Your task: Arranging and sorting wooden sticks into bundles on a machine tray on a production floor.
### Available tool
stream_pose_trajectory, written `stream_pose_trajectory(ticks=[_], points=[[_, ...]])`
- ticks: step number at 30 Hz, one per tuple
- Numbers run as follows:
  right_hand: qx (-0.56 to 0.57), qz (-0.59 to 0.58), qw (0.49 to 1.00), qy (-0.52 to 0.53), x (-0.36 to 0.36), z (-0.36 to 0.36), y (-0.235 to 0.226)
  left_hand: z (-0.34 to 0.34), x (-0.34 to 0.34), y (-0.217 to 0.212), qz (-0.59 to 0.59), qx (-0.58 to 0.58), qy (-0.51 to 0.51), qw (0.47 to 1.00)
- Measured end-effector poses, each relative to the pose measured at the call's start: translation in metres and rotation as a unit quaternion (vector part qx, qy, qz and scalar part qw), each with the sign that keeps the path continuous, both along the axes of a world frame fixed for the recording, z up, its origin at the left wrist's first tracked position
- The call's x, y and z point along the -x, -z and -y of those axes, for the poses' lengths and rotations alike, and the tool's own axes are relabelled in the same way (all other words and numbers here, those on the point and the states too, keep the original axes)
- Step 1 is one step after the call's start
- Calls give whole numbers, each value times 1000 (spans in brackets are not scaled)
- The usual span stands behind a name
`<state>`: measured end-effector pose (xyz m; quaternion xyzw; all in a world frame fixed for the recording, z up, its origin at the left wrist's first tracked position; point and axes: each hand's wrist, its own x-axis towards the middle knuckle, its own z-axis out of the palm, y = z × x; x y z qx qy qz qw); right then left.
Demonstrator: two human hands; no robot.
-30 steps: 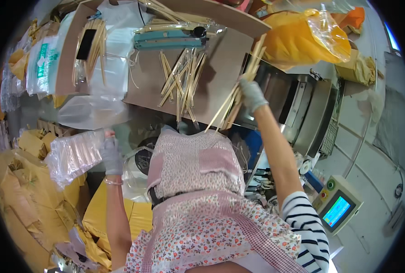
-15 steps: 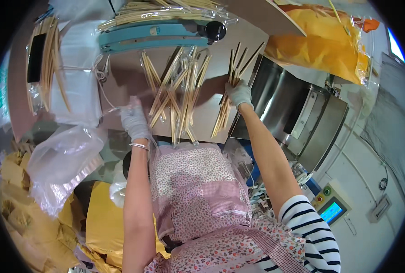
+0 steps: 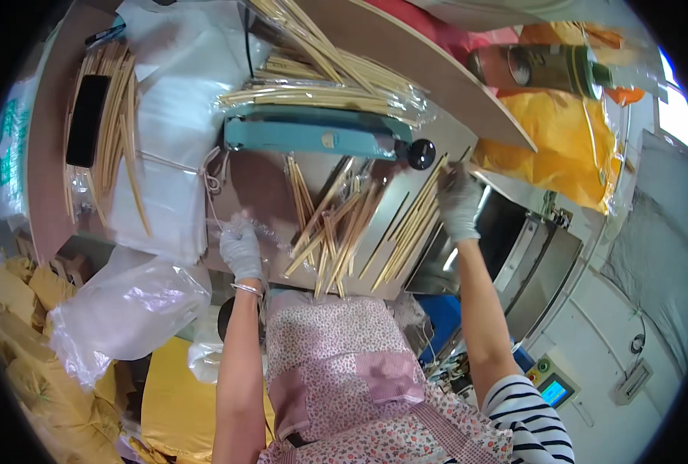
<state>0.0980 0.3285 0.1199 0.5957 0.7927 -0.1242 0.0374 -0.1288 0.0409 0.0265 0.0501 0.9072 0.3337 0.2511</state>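
Note:
My left hand (image 3: 240,249), in a pale glove, is closed at the table's near left edge. Thin clear plastic (image 3: 263,227) shows at its fingertips, seemingly a small bag. My gloved right hand (image 3: 460,206) is at the far ends of a loose, slanting bunch of chopsticks (image 3: 412,238); its fingers are blurred but seem closed around some of them. A dark tip pokes out beyond the fingers. Between my hands lies a crossed pile of chopsticks (image 3: 330,226), several in clear sleeves. Behind it stands a long teal bag sealer (image 3: 305,138) with a black knob.
Bagged chopsticks (image 3: 321,97) lie behind the sealer. A tied stack of clear bags (image 3: 162,166) is at left, beside more chopsticks under a black block (image 3: 89,122). A steel machine (image 3: 506,255) borders the table's right side. Yellow sacks (image 3: 553,143) stand far right.
The view has shifted, so the table sits lower and further right. My left hand has moved left relative to the pile. My right hand is slightly farther away, its chopsticks more slanted and spread.

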Motion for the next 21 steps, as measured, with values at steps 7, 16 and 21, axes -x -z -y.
stream_pose_trajectory(ticks=[7,16,21], points=[[-27,-104,943,-315,194,-54,-21,5,1,0,38,21,21,999],[55,88,868,-486,246,-49,45,4,22,18,66,-139,-47,987],[141,250,833,-473,204,-78,41,5,18,12,3,-24,24,999]])
